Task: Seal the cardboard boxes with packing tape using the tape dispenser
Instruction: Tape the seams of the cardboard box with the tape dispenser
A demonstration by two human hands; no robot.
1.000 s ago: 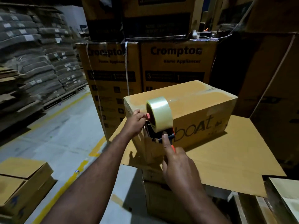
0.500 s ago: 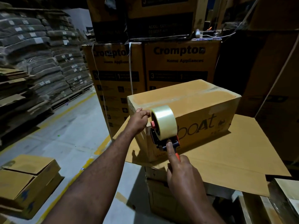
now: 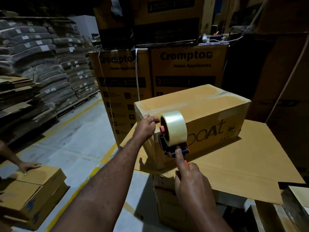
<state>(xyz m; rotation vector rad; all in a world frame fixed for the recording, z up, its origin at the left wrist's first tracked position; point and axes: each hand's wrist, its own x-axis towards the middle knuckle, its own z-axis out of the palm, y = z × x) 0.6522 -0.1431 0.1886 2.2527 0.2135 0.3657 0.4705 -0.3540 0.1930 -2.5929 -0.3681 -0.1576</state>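
A brown cardboard box (image 3: 209, 108) printed "boAt" lies on a flat cardboard sheet (image 3: 242, 164), with a strip of clear tape along its top seam. My right hand (image 3: 190, 183) grips the orange handle of a tape dispenser (image 3: 172, 131) carrying a roll of clear tape, index finger stretched onto its black frame. The dispenser sits against the box's near end face. My left hand (image 3: 147, 126) has its fingers curled at the box's near top corner, just left of the roll; what they pinch is hidden.
Tall Crompton cartons (image 3: 189, 71) stand stacked right behind the box. Pallets of flattened cardboard (image 3: 41, 67) fill the left. Another person's hand (image 3: 27, 166) rests on a smaller box (image 3: 33, 193) on the floor at lower left. More cartons stand on the right.
The dispenser has slid a little down the box's near end face. Another person's hand has come into view on the floor box at lower left. My left hand stays at the corner.
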